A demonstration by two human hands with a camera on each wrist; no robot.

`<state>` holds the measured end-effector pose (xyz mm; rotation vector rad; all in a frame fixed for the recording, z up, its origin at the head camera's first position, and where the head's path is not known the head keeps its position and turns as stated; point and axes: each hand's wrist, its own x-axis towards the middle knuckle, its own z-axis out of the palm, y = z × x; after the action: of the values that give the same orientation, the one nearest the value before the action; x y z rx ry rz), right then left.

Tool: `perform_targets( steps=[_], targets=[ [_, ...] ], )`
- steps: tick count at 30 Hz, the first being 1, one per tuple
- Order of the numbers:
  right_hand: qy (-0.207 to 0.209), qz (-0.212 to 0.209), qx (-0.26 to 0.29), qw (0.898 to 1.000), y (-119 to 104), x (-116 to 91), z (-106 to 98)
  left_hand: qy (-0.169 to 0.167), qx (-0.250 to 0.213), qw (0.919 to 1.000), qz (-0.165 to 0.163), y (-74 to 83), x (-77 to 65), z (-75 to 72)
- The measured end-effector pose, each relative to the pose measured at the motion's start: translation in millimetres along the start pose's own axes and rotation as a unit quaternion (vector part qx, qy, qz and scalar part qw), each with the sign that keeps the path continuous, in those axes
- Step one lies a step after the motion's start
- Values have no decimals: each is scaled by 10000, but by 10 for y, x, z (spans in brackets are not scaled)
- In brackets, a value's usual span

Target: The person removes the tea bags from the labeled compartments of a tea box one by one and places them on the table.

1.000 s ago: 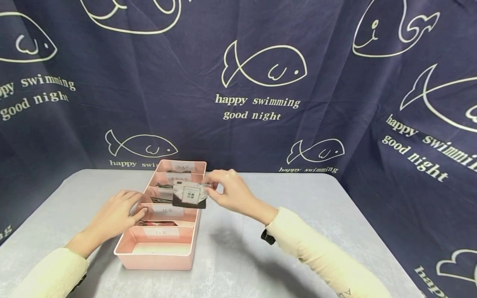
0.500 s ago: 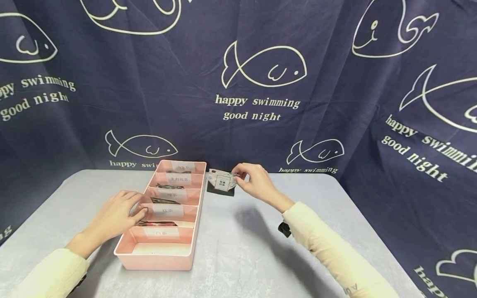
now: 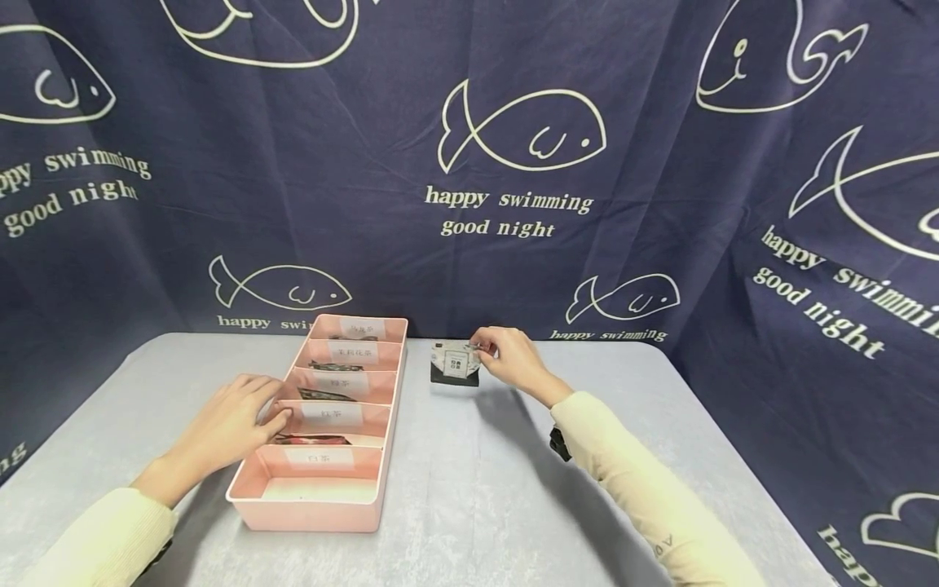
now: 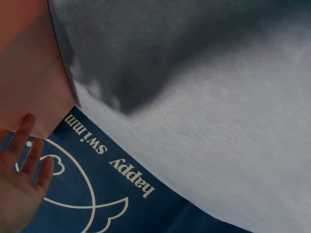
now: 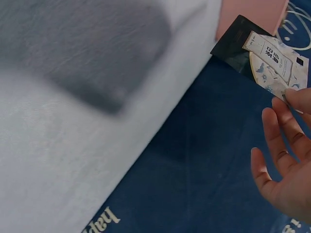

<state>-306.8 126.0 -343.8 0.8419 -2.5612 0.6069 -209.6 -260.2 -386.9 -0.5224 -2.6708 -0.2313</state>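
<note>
Navy curtain (image 3: 513, 269) behind, white fish outlines and "happy swimming good night" print, wraps left and right sides too. Pale grey table (image 3: 455, 489) in front, curtain running along its far edge. Long pink box (image 3: 304, 515) on table, left of middle, running near to far, five compartments in a row.

Cream sleeves on both arms: right sleeve (image 3: 645, 481) slants in from near right, left sleeve (image 3: 103, 538) from near left. Left hand (image 3: 227, 420) at box's left side, thumb and index over the rim by the second compartment from near. Its grip: fingers loosely bent, other fingers spread outside the wall in the left wrist view; can't tell if it pinches the wall. Right hand (image 3: 513, 357) over far part of table, right of box. Its grip: thumb and index closed together on a corner of the sachet (image 3: 455, 364), other fingers loose and spread.

Sachet is right of box's far end, apart from it in head view, printed face toward the camera, pale top, black bottom. Can't tell if its lower edge touches the table.

In box: red packet (image 3: 311, 439) in second compartment from near, dark packet (image 3: 326, 395) in third. White label (image 3: 319, 458) on nearest compartment's far wall; similar ones up the row. Small black item (image 3: 560, 444) under right cuff.
</note>
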Motion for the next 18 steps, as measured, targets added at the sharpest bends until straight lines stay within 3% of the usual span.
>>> perform_targets(
  steps=[9,18],
  targets=[
    [-182,185,-187,9995,181,32,211,-100,-50,9999,-55,4,-2,-23],
    [-240,233,-329,9989,272,53,334,20,-44,10000,-11,-5,1,16]
  ],
)
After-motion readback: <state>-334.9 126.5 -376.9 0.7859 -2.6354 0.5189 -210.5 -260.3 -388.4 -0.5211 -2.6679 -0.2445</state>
